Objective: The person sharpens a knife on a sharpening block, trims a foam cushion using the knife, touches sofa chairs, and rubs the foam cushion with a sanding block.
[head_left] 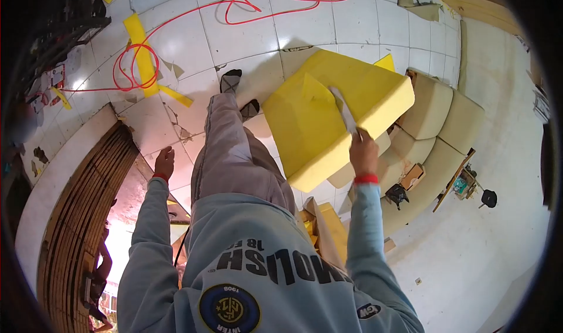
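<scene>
My right hand (365,150) is closed around the handle end of a long, pale knife-like blade (345,109). The blade lies over a large yellow foam block (314,122), close to its thick right side. On top of the block, just left of the blade, is a triangular foam flap or piece (319,91); I cannot tell if it is attached. My left hand (165,162) hangs free at my left side, well away from the foam, with its fingers loosely extended and nothing visible in it.
A red hose (135,84) loops over the tiled floor (234,40) beside yellow foam strips (139,46). A cream sofa (428,107) stands to the right, with a small black bag (397,196) on it. Wooden slats (88,210) lie at the left.
</scene>
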A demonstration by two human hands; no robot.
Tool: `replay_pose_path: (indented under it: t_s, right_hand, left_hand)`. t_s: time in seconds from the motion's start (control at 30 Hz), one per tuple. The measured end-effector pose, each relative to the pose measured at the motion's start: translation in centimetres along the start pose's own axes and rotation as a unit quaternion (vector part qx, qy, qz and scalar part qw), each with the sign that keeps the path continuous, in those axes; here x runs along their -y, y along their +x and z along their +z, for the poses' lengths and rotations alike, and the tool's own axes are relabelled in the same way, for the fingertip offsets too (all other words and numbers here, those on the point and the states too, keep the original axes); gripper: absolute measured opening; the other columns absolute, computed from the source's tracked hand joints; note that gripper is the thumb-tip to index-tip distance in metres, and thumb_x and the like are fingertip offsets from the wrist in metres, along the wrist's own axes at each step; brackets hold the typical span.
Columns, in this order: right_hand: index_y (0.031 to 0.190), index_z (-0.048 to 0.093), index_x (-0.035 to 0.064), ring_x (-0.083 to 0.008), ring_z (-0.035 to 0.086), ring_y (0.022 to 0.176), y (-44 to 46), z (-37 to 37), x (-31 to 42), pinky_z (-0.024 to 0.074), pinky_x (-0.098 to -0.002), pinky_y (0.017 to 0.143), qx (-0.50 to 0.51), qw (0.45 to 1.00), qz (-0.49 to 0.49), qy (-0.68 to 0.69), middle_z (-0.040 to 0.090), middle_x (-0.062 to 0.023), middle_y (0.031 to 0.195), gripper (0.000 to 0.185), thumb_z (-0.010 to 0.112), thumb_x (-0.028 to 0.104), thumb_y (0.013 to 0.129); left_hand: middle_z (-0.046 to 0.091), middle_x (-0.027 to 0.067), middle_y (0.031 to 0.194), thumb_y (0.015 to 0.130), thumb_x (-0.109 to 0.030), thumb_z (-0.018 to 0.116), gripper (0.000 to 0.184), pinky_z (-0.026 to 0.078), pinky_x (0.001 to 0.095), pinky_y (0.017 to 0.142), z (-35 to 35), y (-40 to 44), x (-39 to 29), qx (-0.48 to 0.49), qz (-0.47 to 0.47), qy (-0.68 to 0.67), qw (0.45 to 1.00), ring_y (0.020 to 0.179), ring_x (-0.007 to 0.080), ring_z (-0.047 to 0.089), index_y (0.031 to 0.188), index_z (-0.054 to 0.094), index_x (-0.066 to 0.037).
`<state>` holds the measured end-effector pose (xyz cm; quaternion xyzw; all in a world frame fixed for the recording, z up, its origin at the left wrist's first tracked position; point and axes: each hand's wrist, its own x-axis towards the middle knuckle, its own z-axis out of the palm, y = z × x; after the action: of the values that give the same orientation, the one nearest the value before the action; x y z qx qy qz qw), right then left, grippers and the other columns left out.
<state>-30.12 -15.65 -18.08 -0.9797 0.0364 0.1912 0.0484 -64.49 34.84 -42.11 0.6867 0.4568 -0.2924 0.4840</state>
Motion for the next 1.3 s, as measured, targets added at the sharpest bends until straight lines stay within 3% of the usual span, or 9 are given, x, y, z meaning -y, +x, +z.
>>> replay_pose_path:
  t_s: [0.1, 0.33, 0.57, 0.73, 0.93, 1.03, 1.17, 1.27, 1.3]
  right_hand:
    - [0.107, 0.067, 0.0031, -0.0435, 0.066, 0.083, 2.4, 4.0, -1.3, 0.0536, -0.0491, 0.072, -0.030, 0.999, -0.016, -0.003, 0.067, -0.0256, 0.089, 0.023, 0.055, 0.013, 0.090]
    - [0.109, 0.067, 0.0041, -0.0445, 0.065, 0.083, -5.2, -5.2, 1.9, 0.0535, -0.0494, 0.072, 0.033, 0.999, -0.003, 0.039, 0.066, -0.0273, 0.089, 0.024, 0.055, 0.015, 0.091]
    - [0.111, 0.067, 0.0045, -0.0442, 0.065, 0.083, 0.0, 2.2, -0.2, 0.0535, -0.0499, 0.071, 0.024, 1.000, 0.010, -0.006, 0.066, -0.0273, 0.091, 0.026, 0.055, 0.015, 0.090]
    - [0.110, 0.066, 0.0044, -0.0426, 0.066, 0.079, -6.4, -4.6, 2.2, 0.0528, -0.0501, 0.070, 0.037, 0.999, 0.001, 0.025, 0.066, -0.0266, 0.088, 0.025, 0.055, 0.013, 0.090]
    - [0.108, 0.066, 0.0045, -0.0419, 0.066, 0.080, -1.6, 1.8, 0.6, 0.0539, -0.0493, 0.071, 0.031, 0.999, -0.002, -0.019, 0.067, -0.0250, 0.089, 0.023, 0.057, 0.013, 0.089]
    - [0.108, 0.066, 0.0046, -0.0424, 0.066, 0.079, -4.6, -1.6, 1.1, 0.0534, -0.0494, 0.070, 0.031, 0.998, -0.031, 0.033, 0.067, -0.0251, 0.088, 0.022, 0.057, 0.013, 0.090]
    - [0.107, 0.066, 0.0043, -0.0429, 0.066, 0.077, -7.2, -3.8, 1.5, 0.0527, -0.0495, 0.067, 0.026, 0.998, 0.001, 0.050, 0.067, -0.0255, 0.086, 0.021, 0.057, 0.013, 0.090]
    - [0.106, 0.066, 0.0011, -0.0421, 0.066, 0.080, -2.8, 1.3, 1.3, 0.0527, -0.0496, 0.068, 0.032, 0.999, 0.019, -0.002, 0.067, -0.0250, 0.091, 0.022, 0.057, 0.014, 0.091]
    - [0.106, 0.066, 0.0012, -0.0426, 0.066, 0.079, -1.8, 2.7, 0.9, 0.0525, -0.0502, 0.068, 0.023, 1.000, 0.008, 0.003, 0.067, -0.0250, 0.091, 0.022, 0.057, 0.014, 0.091]
  left_hand:
    - [0.064, 0.0125, 0.112, 0.098, -0.033, 0.055, 0.043, 0.053, 0.0300, 0.076, 0.3, -0.8, -1.4, 0.013, 0.039, -0.005, 0.999, 0.093, 0.0195, 0.064, 0.132, 0.054, -0.006]
    - [0.066, 0.0122, 0.106, 0.097, -0.030, 0.057, 0.042, 0.052, 0.0308, 0.078, -1.4, -0.5, 0.3, -0.057, 0.018, -0.028, 0.998, 0.089, 0.0187, 0.064, 0.130, 0.056, -0.004]
    - [0.065, 0.0135, 0.111, 0.098, -0.034, 0.055, 0.044, 0.053, 0.0320, 0.073, -0.7, -0.8, -2.1, -0.002, 0.043, 0.010, 0.999, 0.091, 0.0200, 0.065, 0.132, 0.054, -0.007]
    - [0.066, 0.0132, 0.104, 0.098, -0.030, 0.055, 0.040, 0.053, 0.0323, 0.078, -0.8, -0.7, -0.4, -0.056, 0.042, -0.008, 0.997, 0.085, 0.0196, 0.065, 0.129, 0.056, -0.005]
    - [0.067, 0.0121, 0.099, 0.097, -0.030, 0.055, 0.040, 0.052, 0.0316, 0.078, 0.3, -1.7, -2.8, -0.007, 0.031, -0.013, 0.999, 0.085, 0.0185, 0.065, 0.128, 0.057, -0.005]
    - [0.064, 0.0110, 0.110, 0.098, -0.038, 0.053, 0.044, 0.050, 0.0292, 0.062, -0.9, -1.0, -2.0, 0.008, 0.036, 0.000, 0.999, 0.089, 0.0195, 0.066, 0.134, 0.053, -0.012]
    - [0.062, 0.0144, 0.119, 0.099, -0.030, 0.053, 0.043, 0.054, 0.0317, 0.085, -1.0, -0.5, -0.3, -0.032, -0.014, 0.005, 0.999, 0.102, 0.0209, 0.063, 0.133, 0.052, -0.003]
    - [0.067, 0.0117, 0.107, 0.097, -0.028, 0.056, 0.039, 0.052, 0.0302, 0.075, 0.6, 0.7, 1.6, -0.028, 0.008, -0.035, 0.999, 0.085, 0.0169, 0.063, 0.127, 0.057, -0.003]
    - [0.067, 0.0133, 0.110, 0.097, -0.028, 0.057, 0.040, 0.052, 0.0309, 0.079, 0.9, 0.5, 1.0, -0.026, 0.057, -0.017, 0.998, 0.094, 0.0193, 0.064, 0.128, 0.057, -0.003]
